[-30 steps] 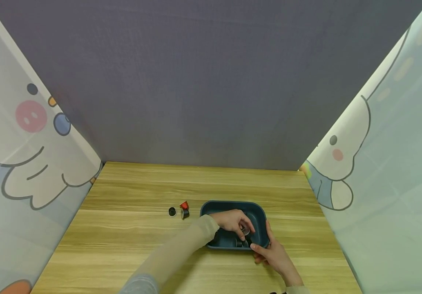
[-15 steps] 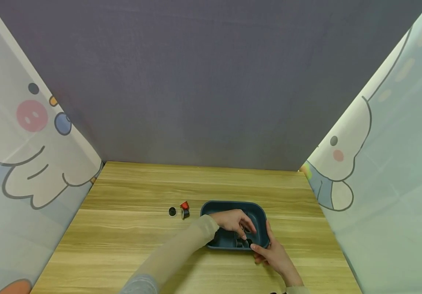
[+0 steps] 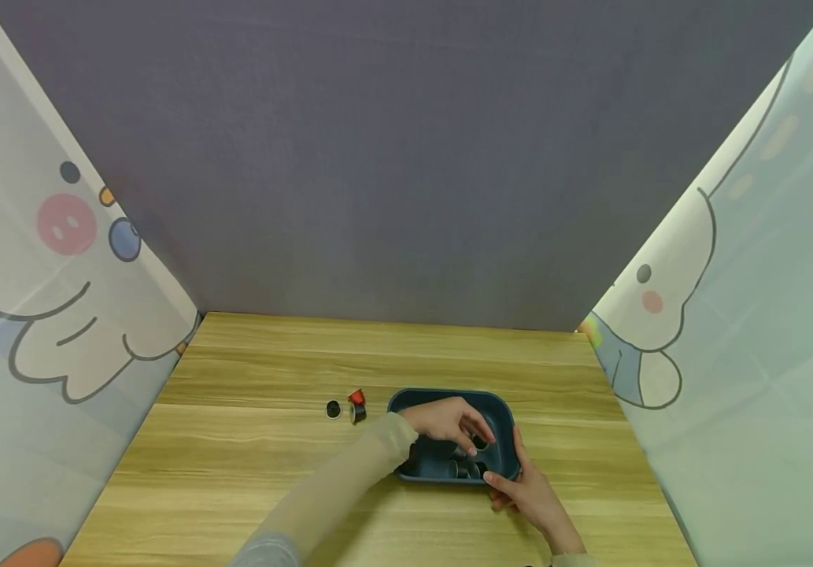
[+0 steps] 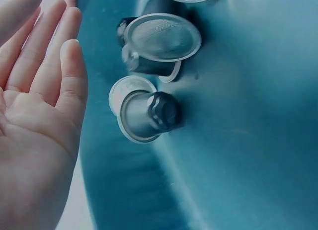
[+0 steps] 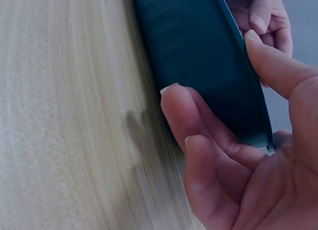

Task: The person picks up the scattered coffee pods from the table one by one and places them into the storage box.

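My left hand reaches into a dark blue rectangular tray. Its palm and loosely extended fingers show in the left wrist view, with no capsule in the fingers that show. Beside it in the tray lie several coffee capsules, one dark with a silver body and another showing its foil lid. My right hand grips the tray's near right corner. In the right wrist view its thumb rests on the rim and the other fingers lie against the outside wall and underside.
Left of the tray, on the wooden table, sit a red capsule, a dark capsule on its side and a black one. A dark grey panel stands at the back; printed side panels flank the table.
The left hand's fingers have shifted slightly within the tray, and capsules beside them have turned or moved a little. The right hand keeps its grip on the tray; the capsules outside stay put.
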Tool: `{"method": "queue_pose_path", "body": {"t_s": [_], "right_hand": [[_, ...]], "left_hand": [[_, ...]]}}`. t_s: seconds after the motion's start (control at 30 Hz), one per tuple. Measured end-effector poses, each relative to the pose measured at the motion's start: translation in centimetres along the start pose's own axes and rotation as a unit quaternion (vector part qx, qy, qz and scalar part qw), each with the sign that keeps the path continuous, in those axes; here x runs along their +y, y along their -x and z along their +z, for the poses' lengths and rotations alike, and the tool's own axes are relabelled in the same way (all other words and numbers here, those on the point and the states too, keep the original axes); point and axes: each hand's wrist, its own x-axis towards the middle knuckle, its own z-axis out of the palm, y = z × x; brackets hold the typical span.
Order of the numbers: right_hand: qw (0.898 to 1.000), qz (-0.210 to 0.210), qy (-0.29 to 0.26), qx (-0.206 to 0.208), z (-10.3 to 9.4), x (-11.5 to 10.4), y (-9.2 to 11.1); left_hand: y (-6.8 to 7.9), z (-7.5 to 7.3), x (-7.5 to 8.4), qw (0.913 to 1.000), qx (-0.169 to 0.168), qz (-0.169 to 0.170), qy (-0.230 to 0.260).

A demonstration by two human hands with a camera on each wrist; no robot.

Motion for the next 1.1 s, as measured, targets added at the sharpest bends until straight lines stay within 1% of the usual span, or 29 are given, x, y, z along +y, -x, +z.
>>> {"method": "queue_pose_path", "body": {"t_s": [0.2, 0.27, 0.43, 0.53, 0.6, 0.73, 0.87, 1.1], "right_hand": [[1.0, 0.002, -0.007, 0.0, 0.1, 0.0, 0.2], [1.0, 0.003, -0.01, -0.001, 0.1, 0.1, 0.2], [1.0, 0.004, -0.013, -0.003, 0.0, 0.4, 0.1], [1.0, 0.004, -0.007, -0.002, 0.0, 0.5, 0.0], [1.0, 0.005, -0.005, -0.001, 0.0, 0.4, 0.0], [1.0, 0.003, 0.001, -0.002, -0.1, 0.2, 0.0], [1.0, 0.001, -0.004, -0.004, -0.2, 0.0, 0.0], [1.0, 0.001, 0.002, 0.0, -0.1, -0.1, 0.0]], "left_hand": [[0.5, -0.5, 0.9, 0.9996, 0.012, 0.01, 0.025], [0.8, -0.7, 1.2, 0.9994, 0.021, 0.014, 0.025], [1.2, -1.2, 1.5, 0.9981, 0.052, 0.032, -0.009], [1.6, -1.3, 1.7, 0.997, 0.065, 0.04, -0.017], [1.9, -1.5, 2.0, 0.9965, 0.071, 0.041, -0.013], [2.6, -1.7, 2.7, 0.9951, 0.091, 0.039, 0.005], [3.5, -1.9, 3.4, 0.9928, 0.113, 0.039, 0.006], [5.1, -2.2, 3.3, 0.9878, 0.147, 0.049, -0.012]]}}
